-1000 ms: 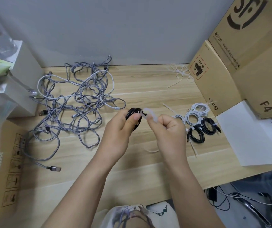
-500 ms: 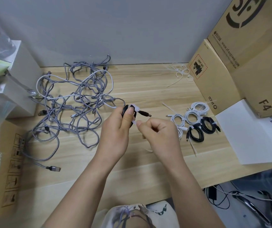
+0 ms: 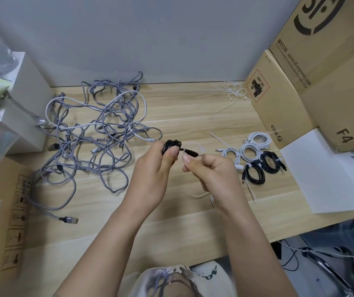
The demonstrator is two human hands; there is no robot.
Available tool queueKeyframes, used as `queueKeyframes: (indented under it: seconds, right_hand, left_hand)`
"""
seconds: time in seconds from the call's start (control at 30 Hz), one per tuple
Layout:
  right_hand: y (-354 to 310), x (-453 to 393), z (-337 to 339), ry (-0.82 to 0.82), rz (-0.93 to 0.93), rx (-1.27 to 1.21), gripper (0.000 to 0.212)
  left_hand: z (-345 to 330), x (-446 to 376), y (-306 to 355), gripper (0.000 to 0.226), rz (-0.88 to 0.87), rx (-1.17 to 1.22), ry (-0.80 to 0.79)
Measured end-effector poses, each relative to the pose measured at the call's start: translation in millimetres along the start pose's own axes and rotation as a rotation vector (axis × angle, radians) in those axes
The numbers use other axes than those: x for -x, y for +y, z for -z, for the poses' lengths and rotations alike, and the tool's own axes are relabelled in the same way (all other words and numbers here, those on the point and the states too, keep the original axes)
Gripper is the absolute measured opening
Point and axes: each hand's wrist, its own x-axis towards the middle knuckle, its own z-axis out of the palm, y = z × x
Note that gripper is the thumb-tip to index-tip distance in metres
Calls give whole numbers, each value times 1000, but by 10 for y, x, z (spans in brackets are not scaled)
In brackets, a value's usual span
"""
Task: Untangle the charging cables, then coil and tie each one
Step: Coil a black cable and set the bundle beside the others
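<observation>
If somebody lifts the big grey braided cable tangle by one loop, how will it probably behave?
The grey braided cable tangle would probably be floppy: its strands lie in loose curves on the wooden table. It likely rises as one clump, since many loops cross. The metal plug at its near end may drag behind.

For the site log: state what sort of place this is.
Probably a home or small-office packing desk: a wooden tabletop against a plain wall, courier shipping boxes at its side, and finished cable coils laid out beside a tangled pile.
</observation>
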Motion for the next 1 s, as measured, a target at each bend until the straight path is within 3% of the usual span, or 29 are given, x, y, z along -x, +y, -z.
queueKeyframes:
  seconds: [0.13,0.23,0.33,0.5,0.6,0.8,1.0]
  right_hand:
    - [32,-28,-14,85,1,-65,44]
    - [66,-23,-65,121,-27,-49,49]
    - [111,-44,-142,192,-49,-21,51]
    - [156,-56,-193,244,-109,-57,55]
    - [116,-20,-181,241,-97,-132,50]
    - [41,49,-179,111,-18,-180,43]
    - [-103,121,-155,90,168,-191,31]
  left_hand:
    - [-2,3,74,29,188,398,-54]
    - [-39,19,110,29,232,445,-53]
    - [-86,30,98,29,115,374,-37]
    - [-147,85,55,33,-131,-71,-21]
    - [-133,81,44,28,-211,-183,9]
    - [-75,15,28,34,-222,-198,55]
    - [-12,-4,-10,36,-135,-182,33]
